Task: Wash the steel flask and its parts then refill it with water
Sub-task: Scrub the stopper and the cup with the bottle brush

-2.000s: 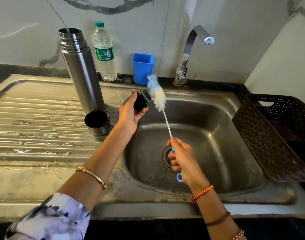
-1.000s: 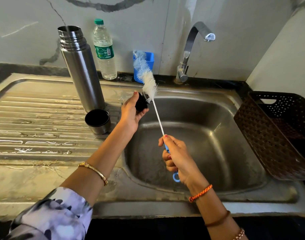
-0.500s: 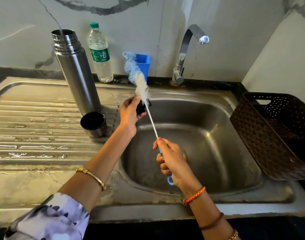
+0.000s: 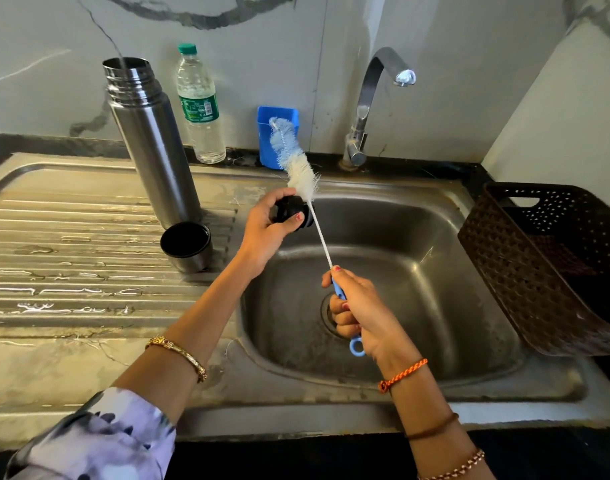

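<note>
Your left hand (image 4: 265, 230) grips the black flask stopper (image 4: 291, 211) over the back-left corner of the sink basin (image 4: 417, 271), fingers curled round it. Your right hand (image 4: 360, 311) is closed on the blue handle of the bottle brush (image 4: 301, 174), held above the drain. The brush's long axis runs diagonally from your right hand up and away to the left; its wire stem passes just right of the stopper, touching or nearly so, and the white-and-blue bristle head stands above the stopper. The steel flask (image 4: 151, 140) stands upright on the ribbed steel drainboard (image 4: 71, 237) left of the basin, mouth open and pointing up, threaded neck visible, brushed body with a darker reflective band. Its steel cup lid (image 4: 187, 245) sits just in front of the flask's base, open side up, dark inside. Water streaks lie on the drainboard. Behind, against the grey marble-look wall: a clear plastic water bottle (image 4: 199, 105) with green cap, a blue holder (image 4: 277, 133), then the curved tap (image 4: 369, 98). A brown perforated basket (image 4: 546, 265) rests at the sink's right edge.
</note>
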